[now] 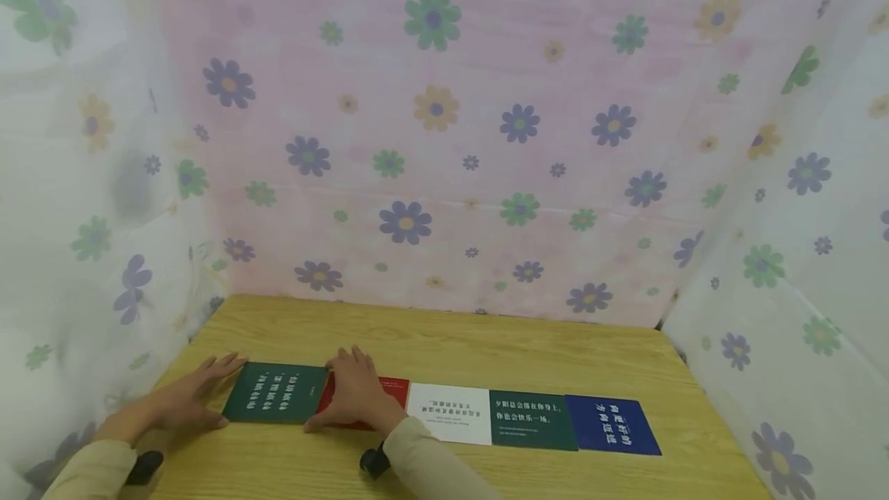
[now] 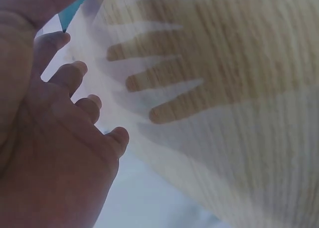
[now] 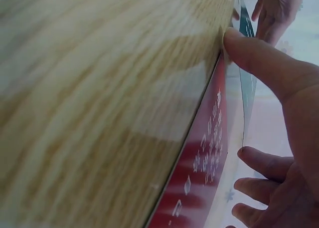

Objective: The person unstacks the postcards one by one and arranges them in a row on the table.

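Note:
A dark green card [image 1: 257, 393] with white writing lies at the left end of a row of cards on the wooden table. My left hand [image 1: 184, 396] is at its left edge, thumb near the near corner and fingers spread toward the far corner. In the left wrist view these fingers [image 2: 75, 78] are only slightly bent. My right hand [image 1: 357, 392] arches over the seam between the green card and a red card [image 1: 394, 388], hiding part of the red one. In the right wrist view, its thumb [image 3: 259, 58] and a fingertip touch along the green card [image 3: 248, 88].
To the right the row goes on with a white card [image 1: 451, 411], another green card [image 1: 533, 419] and a blue card [image 1: 614, 424]. They lie edge to edge on the wooden table [image 1: 444, 338]. Flowered cloth [image 1: 444, 176] hangs behind the table and along both sides.

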Motion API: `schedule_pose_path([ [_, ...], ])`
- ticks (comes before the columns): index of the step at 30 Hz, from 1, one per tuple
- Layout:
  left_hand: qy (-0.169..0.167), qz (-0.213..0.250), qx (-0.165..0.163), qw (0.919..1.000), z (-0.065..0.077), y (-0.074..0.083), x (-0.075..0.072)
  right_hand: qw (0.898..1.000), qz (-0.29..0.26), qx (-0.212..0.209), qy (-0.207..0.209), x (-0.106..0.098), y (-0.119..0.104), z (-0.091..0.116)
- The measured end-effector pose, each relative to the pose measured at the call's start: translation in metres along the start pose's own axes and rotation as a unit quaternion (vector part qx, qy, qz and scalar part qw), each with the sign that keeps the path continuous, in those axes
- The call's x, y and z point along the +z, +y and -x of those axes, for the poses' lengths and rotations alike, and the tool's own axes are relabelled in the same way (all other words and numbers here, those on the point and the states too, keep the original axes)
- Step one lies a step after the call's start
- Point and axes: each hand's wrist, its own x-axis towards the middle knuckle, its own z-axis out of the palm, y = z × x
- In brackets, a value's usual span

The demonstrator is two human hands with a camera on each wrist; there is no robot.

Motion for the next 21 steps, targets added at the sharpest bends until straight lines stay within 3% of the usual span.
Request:
schedule_pose_path([
  [13,-0.049,0.017,-0.063,0.9967,-0.0081,0.0057,-0.0086,1.000,-0.011,0.010,-0.006,0.0047,0.0028,0.0002],
  [18,-0.053,0.010,-0.083,0.9950,-0.0081,0.0050,-0.0074,1.000,-0.005,0.001,-0.008,0.0072,0.0046,0.0012],
  [21,-0.045,0.008,-0.077,0.9959,-0.0055,0.0049,-0.0046,1.000,-0.003,-0.013,-0.007,0.0086,0.0067,0.0037],
])
